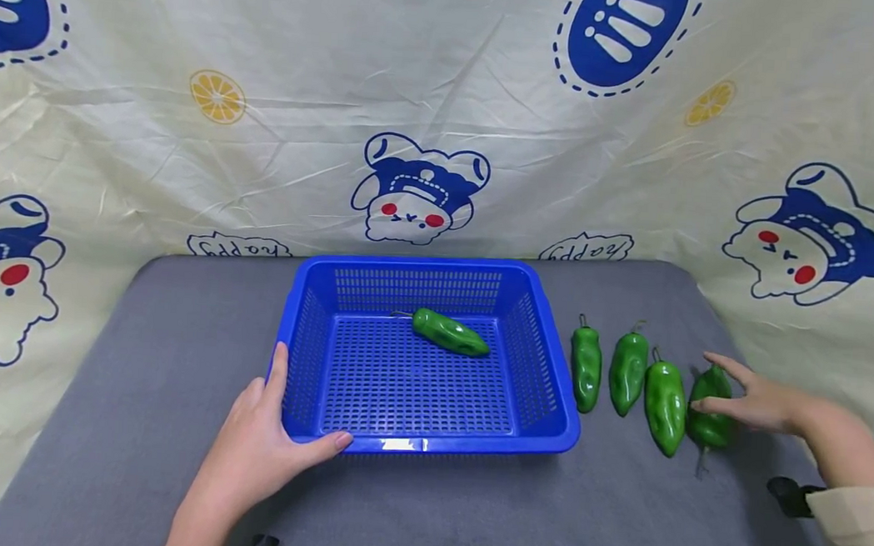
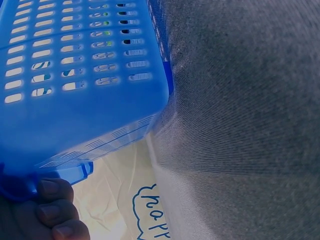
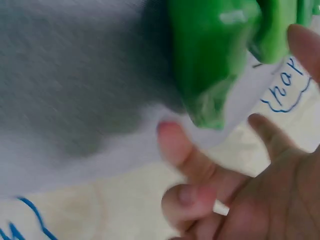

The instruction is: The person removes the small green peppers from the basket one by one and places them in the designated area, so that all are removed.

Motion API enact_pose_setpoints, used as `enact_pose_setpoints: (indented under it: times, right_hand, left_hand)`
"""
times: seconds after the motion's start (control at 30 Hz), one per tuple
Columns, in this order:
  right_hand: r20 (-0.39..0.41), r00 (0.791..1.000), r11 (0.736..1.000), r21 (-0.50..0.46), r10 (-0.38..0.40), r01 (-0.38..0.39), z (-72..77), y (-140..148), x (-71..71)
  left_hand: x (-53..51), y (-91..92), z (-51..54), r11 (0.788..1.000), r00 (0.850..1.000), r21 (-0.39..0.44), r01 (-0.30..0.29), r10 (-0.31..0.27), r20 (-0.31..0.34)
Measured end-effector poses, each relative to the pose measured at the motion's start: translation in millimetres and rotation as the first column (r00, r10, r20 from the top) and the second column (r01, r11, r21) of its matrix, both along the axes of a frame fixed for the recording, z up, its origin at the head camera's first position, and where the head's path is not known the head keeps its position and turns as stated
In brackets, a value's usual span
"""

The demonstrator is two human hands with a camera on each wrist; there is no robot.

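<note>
A blue plastic basket (image 1: 418,389) with slotted walls stands on the grey cloth, one green chili pepper (image 1: 448,332) lying in it. At its near left corner my left hand (image 1: 262,438) grips the rim, thumb over the front edge and forefinger along the left side; curled fingertips (image 2: 55,212) show under the rim in the left wrist view. Several more peppers lie in a row right of the basket. Over the rightmost pepper (image 1: 711,428) my right hand (image 1: 763,401) reaches with spread thumb and fingers; the right wrist view shows this pepper (image 3: 215,55) apart from the nearest fingertip.
The other peppers in the row are one beside the basket (image 1: 586,368), a second pepper (image 1: 629,372) and a lighter green pepper (image 1: 665,406). Behind the grey cloth (image 1: 135,413) hangs a pale printed curtain (image 1: 286,155), which also runs along both sides.
</note>
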State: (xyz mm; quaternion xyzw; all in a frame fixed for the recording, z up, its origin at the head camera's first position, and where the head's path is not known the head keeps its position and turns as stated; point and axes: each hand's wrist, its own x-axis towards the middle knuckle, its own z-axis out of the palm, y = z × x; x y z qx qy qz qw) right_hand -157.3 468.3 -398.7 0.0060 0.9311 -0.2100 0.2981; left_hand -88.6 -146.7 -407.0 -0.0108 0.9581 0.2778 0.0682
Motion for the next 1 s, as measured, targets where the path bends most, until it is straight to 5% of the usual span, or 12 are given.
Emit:
enact_pose_setpoints:
  times: [0.2, 0.57, 0.8, 1.0]
  right_hand:
    - [-0.181, 0.981, 0.994, 0.090, 0.077, -0.061, 17.5, -21.2, -15.7]
    - [-0.328, 0.931, 0.985, 0.108, 0.161, -0.132, 59.7, -120.1, -51.2]
    - [-0.353, 0.899, 0.966, 0.084, 0.258, -0.244, 75.1, -186.8, -74.0]
    - [-0.299, 0.867, 0.915, 0.071, 0.400, -0.398, 75.0, -237.2, -96.0]
  left_hand:
    - [-0.5, -0.1, -0.2, 1.000, 1.000, -0.005, 0.001, -0.001, -0.018]
    - [-0.4, 0.2, -0.1, 1.000, 1.000, -0.004, 0.000, 0.000, -0.013]
    - [-1.1, -0.1, -0.8, 1.000, 1.000, -0.004, 0.001, -0.001, -0.018]
    - [-1.7, -1.3, -1.3, 1.000, 1.000, -0.007, 0.002, -0.002, -0.006]
